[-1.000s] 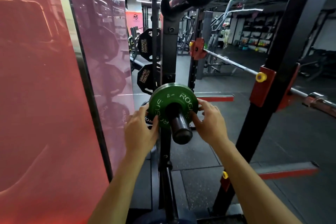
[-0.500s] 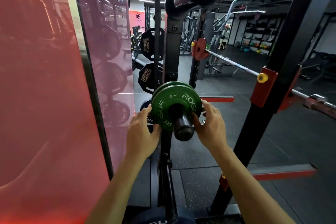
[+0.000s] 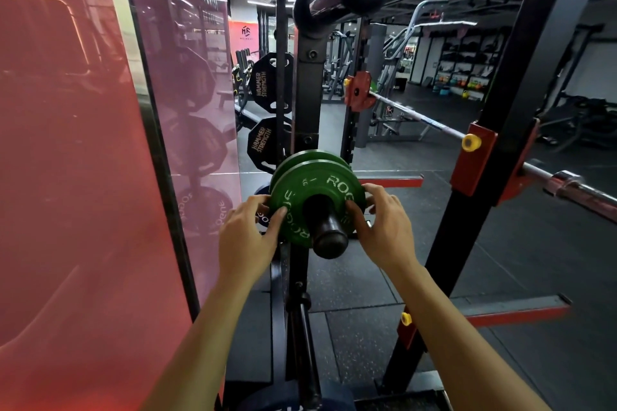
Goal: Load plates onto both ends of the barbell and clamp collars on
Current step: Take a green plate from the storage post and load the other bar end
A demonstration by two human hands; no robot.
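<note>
A green plate (image 3: 310, 187) marked with white letters sits on a black storage peg (image 3: 329, 232) that sticks out of the rack upright toward me. A second green plate (image 3: 309, 157) shows just behind it on the same peg. My left hand (image 3: 245, 237) grips the front plate's left rim and my right hand (image 3: 384, 227) grips its right rim. The barbell (image 3: 417, 117) lies across the red hooks of the rack at the right, its near sleeve (image 3: 581, 190) bare.
Black plates (image 3: 263, 87) hang on pegs behind the upright (image 3: 309, 93). A red and purple glossy wall (image 3: 83, 177) stands close on the left. A black rack post (image 3: 494, 150) with a yellow pin (image 3: 471, 142) rises at the right. Red safety arms (image 3: 514, 312) jut out low.
The front green plate has slid toward me along the peg, opening a gap to the plate behind. Both hands stayed on its rim.
</note>
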